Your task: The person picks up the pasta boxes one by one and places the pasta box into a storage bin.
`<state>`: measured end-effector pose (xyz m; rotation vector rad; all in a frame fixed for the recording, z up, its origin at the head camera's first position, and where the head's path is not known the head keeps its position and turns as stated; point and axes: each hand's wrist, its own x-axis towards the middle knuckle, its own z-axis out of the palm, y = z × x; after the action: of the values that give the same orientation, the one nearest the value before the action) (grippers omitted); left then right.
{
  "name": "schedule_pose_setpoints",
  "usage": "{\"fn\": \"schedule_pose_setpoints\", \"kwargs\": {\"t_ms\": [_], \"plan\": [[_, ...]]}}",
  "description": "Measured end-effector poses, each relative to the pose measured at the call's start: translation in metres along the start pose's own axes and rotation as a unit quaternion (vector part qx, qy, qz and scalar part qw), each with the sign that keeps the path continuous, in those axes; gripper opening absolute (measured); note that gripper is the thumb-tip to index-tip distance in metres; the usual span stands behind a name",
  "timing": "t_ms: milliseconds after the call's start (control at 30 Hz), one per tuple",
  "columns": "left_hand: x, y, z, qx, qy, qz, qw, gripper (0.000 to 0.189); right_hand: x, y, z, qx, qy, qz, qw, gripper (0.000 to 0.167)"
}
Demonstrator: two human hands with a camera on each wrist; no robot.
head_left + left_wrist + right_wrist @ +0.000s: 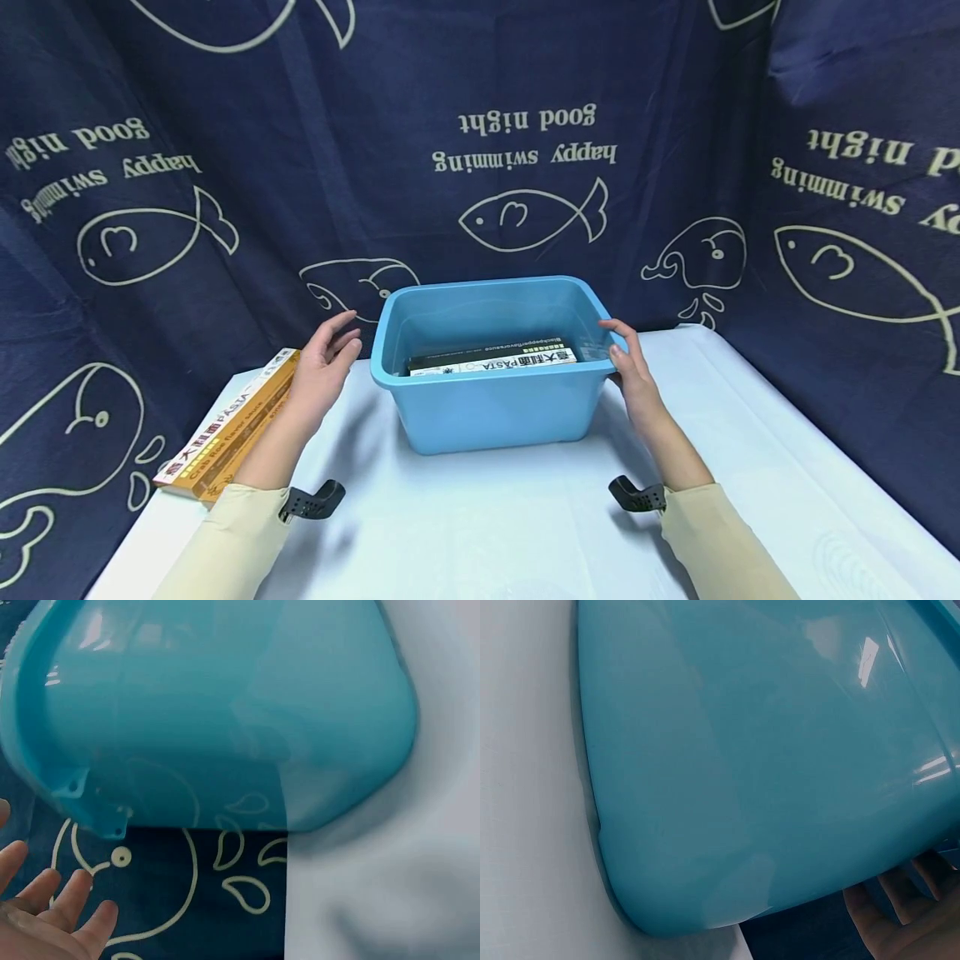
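Observation:
A blue plastic bin (pixel 498 412) stands upright on the table. Two pasta boxes lie inside, a black one (pixel 495 352) behind a white-edged one (pixel 491 364). My right hand (pixel 633 375) holds the bin's right rim, index finger over the edge and thumb at the front corner. In the right wrist view its fingers (pixel 922 889) show partly behind the bin wall. To the left of the bin, my left hand (pixel 318 371) is raised in the air, apart from the rim, fingers spread and relaxed. The left wrist view has those fingers (pixel 60 900) below the bin's rim.
An orange and white pasta box (pixel 232 425) lies at the table's left edge, beside my left forearm. A white cloth covers the table (pixel 480 525). Behind and on both sides hangs a dark blue curtain (pixel 375 150) with fish drawings, close behind the bin.

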<state>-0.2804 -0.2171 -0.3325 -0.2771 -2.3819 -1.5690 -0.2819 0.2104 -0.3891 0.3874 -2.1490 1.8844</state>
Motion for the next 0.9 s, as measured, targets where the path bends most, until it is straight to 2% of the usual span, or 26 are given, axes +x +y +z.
{"fn": "schedule_pose_setpoints", "kwargs": {"t_ms": [233, 467, 767, 900], "plan": [[-0.018, -0.008, -0.019, 0.027, 0.01, -0.037, 0.9989, 0.053, 0.0, 0.001, -0.001, 0.001, -0.001, -0.001, 1.0, 0.052], [-0.03, -0.022, -0.035, 0.044, 0.021, -0.023, 0.9985, 0.054, 0.0, 0.001, -0.001, -0.002, 0.0, 0.003, 1.0, 0.052], [-0.041, -0.036, -0.047, 0.07, 0.023, -0.027, 0.9969, 0.059, 0.001, 0.001, -0.001, -0.005, 0.002, 0.001, 1.0, 0.052], [-0.046, -0.042, -0.052, 0.086, 0.019, -0.042, 0.9952, 0.064, 0.001, 0.001, -0.001, -0.004, -0.001, 0.0, 1.0, 0.053]]}}
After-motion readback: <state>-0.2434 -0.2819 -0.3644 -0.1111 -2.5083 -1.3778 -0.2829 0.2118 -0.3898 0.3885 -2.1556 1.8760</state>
